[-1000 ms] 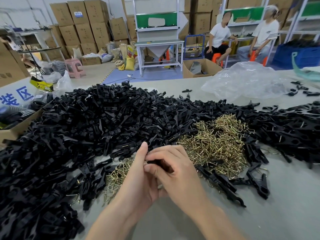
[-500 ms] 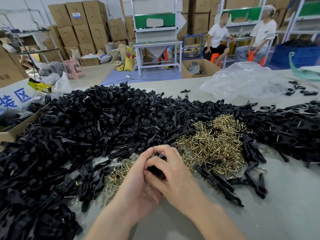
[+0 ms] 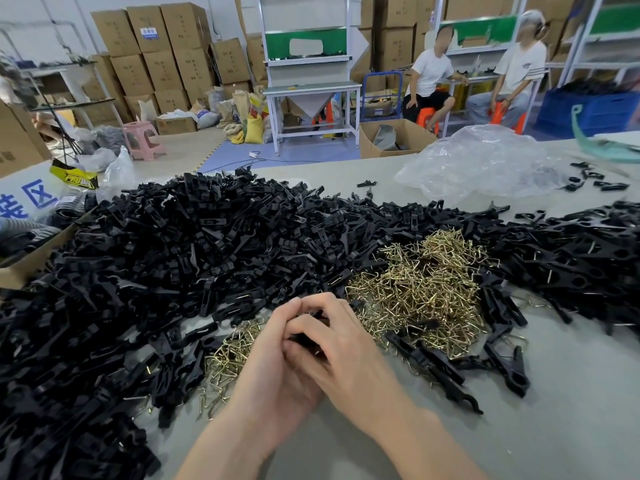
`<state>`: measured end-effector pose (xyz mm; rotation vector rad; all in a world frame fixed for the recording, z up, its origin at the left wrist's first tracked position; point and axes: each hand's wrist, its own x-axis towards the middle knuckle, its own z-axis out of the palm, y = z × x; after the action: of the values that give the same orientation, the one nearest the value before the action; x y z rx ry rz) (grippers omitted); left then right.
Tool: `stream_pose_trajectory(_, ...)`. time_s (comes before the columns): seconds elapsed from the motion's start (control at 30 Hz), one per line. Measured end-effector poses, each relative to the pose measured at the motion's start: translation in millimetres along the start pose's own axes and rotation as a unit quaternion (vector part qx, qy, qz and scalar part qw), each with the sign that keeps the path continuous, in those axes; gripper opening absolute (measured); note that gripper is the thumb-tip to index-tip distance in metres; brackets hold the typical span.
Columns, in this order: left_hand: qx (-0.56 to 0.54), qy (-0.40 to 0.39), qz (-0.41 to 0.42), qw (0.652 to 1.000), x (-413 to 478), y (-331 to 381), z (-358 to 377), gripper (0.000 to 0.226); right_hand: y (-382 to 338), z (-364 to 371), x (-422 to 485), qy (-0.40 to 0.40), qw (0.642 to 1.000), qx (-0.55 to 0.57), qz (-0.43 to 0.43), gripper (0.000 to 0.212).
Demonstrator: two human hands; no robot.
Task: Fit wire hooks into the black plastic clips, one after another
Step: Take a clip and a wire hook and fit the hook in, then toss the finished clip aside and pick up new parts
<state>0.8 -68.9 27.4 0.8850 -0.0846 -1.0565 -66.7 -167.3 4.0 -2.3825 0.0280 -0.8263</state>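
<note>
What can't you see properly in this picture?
- Head view: the black clip is mostly covered by the left hand and right hand.
- Whether a wire hook is in it: hidden by the fingers.
- The black clip pile is cut off at the left edge.

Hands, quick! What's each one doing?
Left hand: closed on the black clip.
Right hand: closed on the same clip.

Bare tabletop (image 3: 554, 427) along near edge and near right corner: free passage. Black clip heap (image 3: 156, 271) blocks left and middle; brass hook pile (image 3: 422, 292) just right of centre; plastic bag (image 3: 485, 161) near far edge.
</note>
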Motion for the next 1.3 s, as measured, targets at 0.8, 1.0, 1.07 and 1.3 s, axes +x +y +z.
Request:
stream_pose_trajectory(0.8, 0.109, 0.054, 0.098, 0.988, 25, -8, -21, 0.023, 65, -228, 3, 0.448, 0.818, -0.061, 0.356, 0.077)
stream_pose_trajectory(1.0, 0.523, 0.203, 0.369, 0.741, 13, -5, -28, 0.021, 28, -130, -26, 0.390, 0.887, -0.132, 0.208, 0.045)
stream_pose_trajectory(1.07, 0.639, 0.253, 0.412, 0.598, 11, -4, -33, 0.015, 10, -83, -25, 0.320, 0.925, -0.111, 0.171, 0.044)
stream_pose_trajectory(1.3, 0.788, 0.387, 0.208, 0.430, 12, 19, -66, 0.052, -9, 9, -3, 0.050, 0.986, -0.129, 0.092, 0.044)
